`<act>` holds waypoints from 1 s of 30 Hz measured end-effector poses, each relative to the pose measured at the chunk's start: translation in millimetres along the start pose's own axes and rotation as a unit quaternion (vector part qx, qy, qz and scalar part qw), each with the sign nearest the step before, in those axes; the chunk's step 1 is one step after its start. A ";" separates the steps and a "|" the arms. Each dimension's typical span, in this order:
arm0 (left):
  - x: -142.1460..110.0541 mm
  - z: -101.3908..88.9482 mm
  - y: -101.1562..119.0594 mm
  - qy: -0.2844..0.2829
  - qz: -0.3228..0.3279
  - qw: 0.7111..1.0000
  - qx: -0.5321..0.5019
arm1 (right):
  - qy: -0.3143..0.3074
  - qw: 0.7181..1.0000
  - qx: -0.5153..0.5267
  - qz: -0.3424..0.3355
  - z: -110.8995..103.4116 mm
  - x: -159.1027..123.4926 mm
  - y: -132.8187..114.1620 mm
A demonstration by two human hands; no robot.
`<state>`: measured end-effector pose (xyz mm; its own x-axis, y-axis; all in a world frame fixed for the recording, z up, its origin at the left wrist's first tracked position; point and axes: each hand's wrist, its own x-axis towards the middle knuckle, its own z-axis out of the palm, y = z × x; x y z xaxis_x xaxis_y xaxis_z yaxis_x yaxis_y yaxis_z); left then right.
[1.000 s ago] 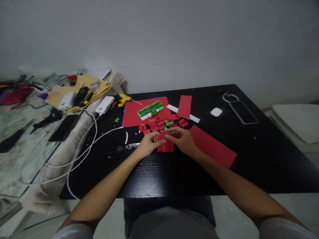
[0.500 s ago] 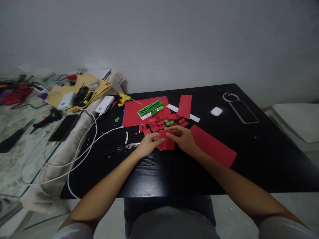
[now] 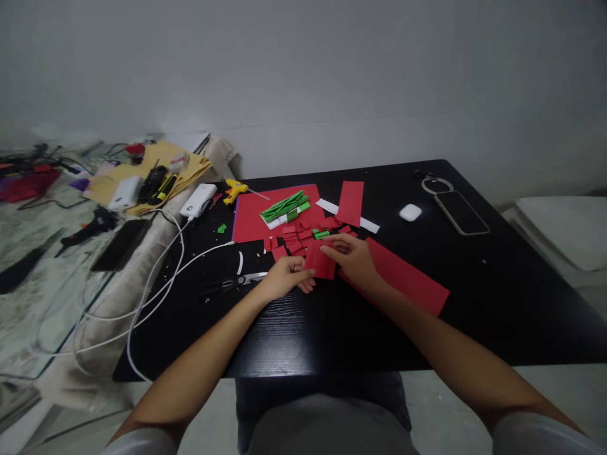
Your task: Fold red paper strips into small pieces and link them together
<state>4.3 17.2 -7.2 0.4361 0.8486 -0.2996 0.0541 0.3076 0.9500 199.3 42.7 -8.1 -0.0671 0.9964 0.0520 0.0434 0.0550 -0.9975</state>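
Between my two hands is a small piece of red paper [image 3: 321,261] with fold lines. My left hand [image 3: 287,277] pinches its left edge, thumb on top and fingers underneath. On the other side, my right hand [image 3: 351,255] grips its upper right part between thumb and fingers. Just beyond lie several small red folded paper pieces [image 3: 294,237] with a few green ones [image 3: 321,234]. A larger red sheet [image 3: 408,278] lies partly under my right forearm. Scissors [image 3: 239,281] with dark handles rest left of my left hand.
A yellow glue gun [image 3: 234,190] and a bundle of green folded paper [image 3: 286,206] lie at the back, the bundle on a big red sheet [image 3: 246,221]. White cables [image 3: 175,278] cross the left side. A white earbud case [image 3: 410,212] and a phone [image 3: 461,212] sit right.
The red paper has turned and shifted slightly right between my hands. My left fingers now spread further beneath it, and my right hand has moved a little.
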 end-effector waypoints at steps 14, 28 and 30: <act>0.9 -2.7 -1.0 0.080 0.091 0.992 0.018 | -0.010 0.998 0.044 0.032 0.4 -0.2 -0.9; 1.5 -2.6 8.5 0.159 0.146 0.976 -0.019 | -0.076 0.996 0.054 0.005 3.6 -3.3 -1.7; 2.0 -3.1 6.7 0.159 0.146 0.976 -0.019 | -0.069 0.996 0.059 -0.020 4.0 -4.7 -2.7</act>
<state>2.8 22.3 -1.7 0.1275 0.9913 -0.0339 -0.0667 0.0427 0.9969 195.6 37.6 -5.8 -0.2032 0.9747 0.0928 -0.0789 0.0781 -0.9938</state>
